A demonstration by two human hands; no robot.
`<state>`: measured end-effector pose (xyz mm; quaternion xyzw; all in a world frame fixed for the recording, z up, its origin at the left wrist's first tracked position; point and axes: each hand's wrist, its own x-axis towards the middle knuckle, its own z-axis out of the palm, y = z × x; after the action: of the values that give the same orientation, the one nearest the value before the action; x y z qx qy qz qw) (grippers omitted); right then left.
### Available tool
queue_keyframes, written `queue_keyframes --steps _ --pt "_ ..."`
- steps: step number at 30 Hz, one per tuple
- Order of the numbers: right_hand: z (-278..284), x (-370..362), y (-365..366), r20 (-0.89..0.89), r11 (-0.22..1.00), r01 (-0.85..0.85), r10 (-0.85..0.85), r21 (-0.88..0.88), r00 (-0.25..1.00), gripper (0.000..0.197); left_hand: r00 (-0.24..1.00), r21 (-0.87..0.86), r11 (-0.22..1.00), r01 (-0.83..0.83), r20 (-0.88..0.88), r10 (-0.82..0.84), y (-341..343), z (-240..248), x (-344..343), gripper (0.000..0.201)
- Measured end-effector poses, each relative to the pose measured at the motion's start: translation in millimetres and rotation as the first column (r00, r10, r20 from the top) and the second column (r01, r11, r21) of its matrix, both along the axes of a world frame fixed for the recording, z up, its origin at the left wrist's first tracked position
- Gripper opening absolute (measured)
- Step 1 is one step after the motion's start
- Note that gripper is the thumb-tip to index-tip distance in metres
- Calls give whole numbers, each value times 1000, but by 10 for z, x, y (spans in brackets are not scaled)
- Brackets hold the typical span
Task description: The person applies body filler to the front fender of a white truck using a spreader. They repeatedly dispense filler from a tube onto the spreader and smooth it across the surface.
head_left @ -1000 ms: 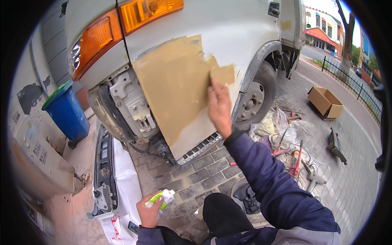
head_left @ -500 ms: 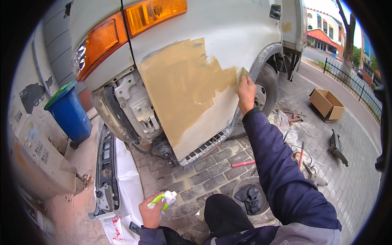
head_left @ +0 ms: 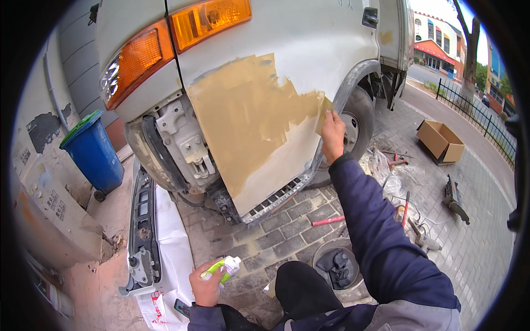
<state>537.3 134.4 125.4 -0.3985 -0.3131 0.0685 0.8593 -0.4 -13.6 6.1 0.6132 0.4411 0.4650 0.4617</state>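
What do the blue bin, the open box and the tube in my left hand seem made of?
Blue bin: probably hard plastic, satin, going by its smooth, evenly coloured wall. Open box: most likely cardboard, matte brown, with plain folding flaps. Tube: perhaps soft plastic or laminate, slightly shiny; its uneven shape hints at that, but which is unclear.

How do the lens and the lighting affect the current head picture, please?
Head view: a black fisheye rim hides the corners; head view: soft daylight, with no hard shadow across the tan filler patch; head view: the sky at upper right looks washed out.
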Motion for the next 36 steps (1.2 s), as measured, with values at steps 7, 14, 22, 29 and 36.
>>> queue_keyframes --steps 7,14,22,29,36 --pt "196 -139 244 199 919 244 -189 -308 962 30 1000 9 1000 -13 8 13 -39 74 -15 29" --pt "-205 -1380 -690 314 916 -312 382 -253 869 33 981 -81 996 -36 187 50 1 121 188 30" --pt "-893 -2354 -1638 -103 378 -757 859 -533 502 41 912 -96 995 -23 405 60 30 38 164 34" --pt "-1151 -2619 -1750 -193 231 -876 922 -423 336 38 920 -77 996 -50 384 76 -53 87 53 36" --pt "-1231 -2665 -1780 -217 202 -867 919 -456 329 39 976 -21 996 -83 202 86 -61 137 25 29"
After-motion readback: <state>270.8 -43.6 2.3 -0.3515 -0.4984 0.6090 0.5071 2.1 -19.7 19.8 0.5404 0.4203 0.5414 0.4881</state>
